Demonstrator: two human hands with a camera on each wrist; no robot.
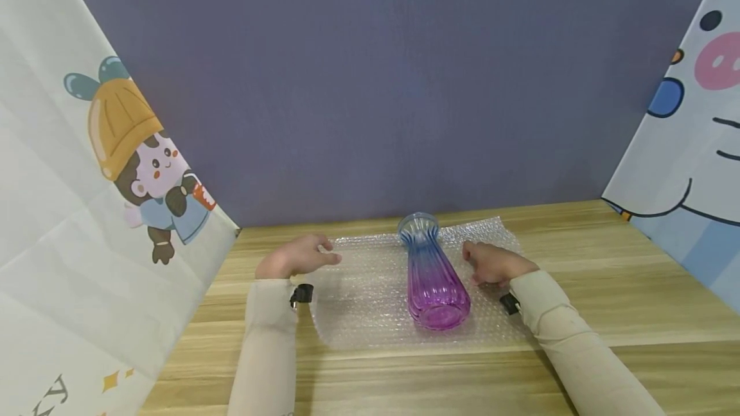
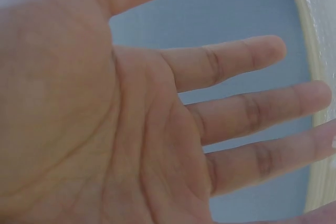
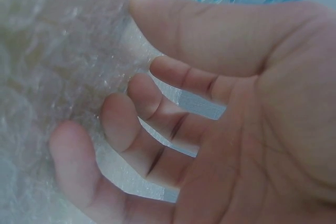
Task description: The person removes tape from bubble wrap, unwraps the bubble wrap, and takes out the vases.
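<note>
A ribbed glass vase [image 1: 436, 278], blue at its flared mouth and purple at its base, lies on its side on a sheet of bubble wrap [image 1: 364, 300]. Its mouth points toward the back wall. My left hand [image 1: 299, 255] is over the sheet's left edge; in the left wrist view its palm [image 2: 152, 124] and straight, spread fingers hold nothing. To the right of the vase is my right hand [image 1: 494, 264], close over the bubble wrap. In the right wrist view its fingers [image 3: 123, 121] bend loosely with nothing between them and the thumb.
The sheet lies on a wooden table [image 1: 370, 381]. A plain grey-blue wall [image 1: 370, 82] rises at the table's back edge. Printed cartoon panels stand at the left [image 1: 58, 223] and the right [image 1: 694, 165].
</note>
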